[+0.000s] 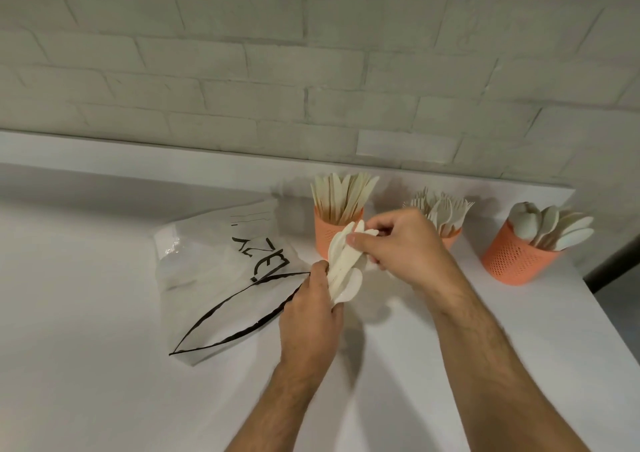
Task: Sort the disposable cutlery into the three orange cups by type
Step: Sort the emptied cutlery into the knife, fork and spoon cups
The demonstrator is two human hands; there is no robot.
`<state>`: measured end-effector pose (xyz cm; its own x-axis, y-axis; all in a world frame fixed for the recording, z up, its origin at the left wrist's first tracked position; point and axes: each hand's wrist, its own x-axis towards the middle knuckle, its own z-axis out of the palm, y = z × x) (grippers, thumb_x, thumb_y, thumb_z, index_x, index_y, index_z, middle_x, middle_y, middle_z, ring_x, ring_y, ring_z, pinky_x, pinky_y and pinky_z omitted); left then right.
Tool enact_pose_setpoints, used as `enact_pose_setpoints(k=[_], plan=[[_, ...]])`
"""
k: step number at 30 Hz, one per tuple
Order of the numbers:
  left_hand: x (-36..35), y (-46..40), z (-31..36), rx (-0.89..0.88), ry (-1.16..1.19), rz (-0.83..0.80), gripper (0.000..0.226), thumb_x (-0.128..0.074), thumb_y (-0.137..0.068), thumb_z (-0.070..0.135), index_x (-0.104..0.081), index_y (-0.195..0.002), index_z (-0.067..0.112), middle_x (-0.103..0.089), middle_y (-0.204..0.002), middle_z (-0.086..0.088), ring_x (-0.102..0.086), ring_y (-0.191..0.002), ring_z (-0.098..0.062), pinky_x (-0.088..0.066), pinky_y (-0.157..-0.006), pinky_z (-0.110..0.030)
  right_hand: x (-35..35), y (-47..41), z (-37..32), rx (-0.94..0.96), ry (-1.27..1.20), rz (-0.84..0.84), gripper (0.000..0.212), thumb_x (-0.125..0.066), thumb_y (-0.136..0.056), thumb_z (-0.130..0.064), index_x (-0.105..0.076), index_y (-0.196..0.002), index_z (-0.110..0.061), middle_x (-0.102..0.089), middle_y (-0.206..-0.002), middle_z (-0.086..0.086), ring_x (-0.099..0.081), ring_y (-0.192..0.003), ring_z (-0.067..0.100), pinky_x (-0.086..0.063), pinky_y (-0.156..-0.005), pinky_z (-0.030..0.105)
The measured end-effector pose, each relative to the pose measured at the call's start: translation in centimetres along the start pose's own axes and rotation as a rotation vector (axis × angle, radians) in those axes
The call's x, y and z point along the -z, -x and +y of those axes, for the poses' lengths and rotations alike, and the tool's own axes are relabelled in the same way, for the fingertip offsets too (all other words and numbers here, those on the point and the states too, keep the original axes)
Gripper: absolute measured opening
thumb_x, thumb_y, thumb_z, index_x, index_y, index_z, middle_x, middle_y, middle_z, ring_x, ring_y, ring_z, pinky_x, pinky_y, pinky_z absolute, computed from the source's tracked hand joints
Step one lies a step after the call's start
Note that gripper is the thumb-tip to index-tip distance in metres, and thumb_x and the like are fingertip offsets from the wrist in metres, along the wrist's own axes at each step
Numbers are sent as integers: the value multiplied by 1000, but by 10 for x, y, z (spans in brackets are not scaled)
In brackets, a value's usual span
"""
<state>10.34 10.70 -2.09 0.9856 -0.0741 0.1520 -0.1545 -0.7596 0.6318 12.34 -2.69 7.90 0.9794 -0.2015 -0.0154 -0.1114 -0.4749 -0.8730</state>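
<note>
My left hand (pixel 313 307) grips a bunch of cream spoons (pixel 343 271) low over the tabletop (pixel 104 347), steadying it so my right hand's (pixel 398 243) fingers can pinch one off for the far-right spoon cup (pixel 519 261), I'd guess.

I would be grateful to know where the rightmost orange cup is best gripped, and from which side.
Grip the rightmost orange cup round its mesh wall, low down, coming from the front. Spoons fan out above its rim and lean right, so a grasp from above would likely knock them.
</note>
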Motion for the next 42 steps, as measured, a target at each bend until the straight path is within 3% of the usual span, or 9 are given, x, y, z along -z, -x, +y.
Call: enact_pose_setpoints(k=[3, 7, 12, 19, 24, 27, 34, 37, 42], plan=[[3, 2, -1, 43, 102, -21, 50, -58, -88, 14, -39, -135, 21, -64, -108, -1, -60, -97, -26, -50, -80, -40, 7, 2, 3, 21, -147, 51, 6, -76, -86, -18, -80, -82, -16, -65, -54, -14, -54, -45, -3, -39, -50, 13], [2, 1, 3, 34, 140, 8, 48, -57, -89, 10, -39, -133, 18, -63, -108, -2, -61, -96, -26, -52, -80, -43, -4, 16, 10, -3, -154, -107, 12, -80, -82, -18, -80, -94, -20, -78, -84, -10, -70, -73, -5, -49, -64, 13], [1, -1, 4, 26, 147, 0, 51, -56, -88, 9, -38, -134, 21, -63, -109, 0, -61, -96, -25, -52, -80, -43, -10, 19, 14, 52, -137, -128, 20, -81, -81, -12, -78, -100, -15, -78, -93, -7, -73, -86, 3, -58, -80, 26], [3, -3, -10, 142, 637, -109, 7, -58, -97, 23, -55, -103, 24, -53, -69, 14, -46, -55, -2, -39, -55, -16, 33, -23, -8, 134, -366, 126, 9, -75, -86, -9, -74, -78, -5, -68, -58, -1, -60, -50, 5, -51, -55, 17], [17, -3, -9, 265, 1112, -327, 19, -50, -101, 21, -54, -111, 5, -48, -75, -1, -35, -53, -13, -34, -53, -26, 26, -77, -4, 174, -120, 284, 12, -78, -84, -16, -75, -77, -6, -73, -65, 4, -69, -57, 14, -57, -61, 30], [24, -4, -8, 260, 1276, -393, 21, -53, -100, 22, -57, -116, 10, -50, -75, -1, -32, -53, -14, -31, -50, -25, 0, -97, 10, 111, 96, 225, 16, -77, -84, -20, -72, -71, -11, -70, -63, -2, -65, -53, 6, -49, -56, 20], [33, -3, -8, 234, 1334, -462, 13, -58, -96, 25, -53, -95, 13, -48, -73, -4, -29, -45, -11, -25, -44, -21, -29, -118, 34, -18, 384, -26, 28, -83, -74, -35, -75, -89, -13, -75, -82, 0, -71, -77, 14, -58, -70, 26], [34, -2, -6, 229, 1267, -447, 19, -58, -94, 27, -49, -97, 12, -46, -70, -3, -23, -45, -12, -19, -44, -22, -22, -114, 27, -58, 357, -60, 32, -86, -70, -35, -72, -78, -7, -72, -70, 3, -70, -68, 16, -50, -58, 24], [34, -3, -2, 261, 1278, -425, 34, -51, -91, 45, -52, -102, 12, -46, -72, -2, -19, -46, -12, -18, -45, -22, 14, -65, -3, 125, 273, 277, 10, -70, -84, -25, -74, -92, -19, -70, -86, -7, -66, -82, 11, -46, -69, 21]])
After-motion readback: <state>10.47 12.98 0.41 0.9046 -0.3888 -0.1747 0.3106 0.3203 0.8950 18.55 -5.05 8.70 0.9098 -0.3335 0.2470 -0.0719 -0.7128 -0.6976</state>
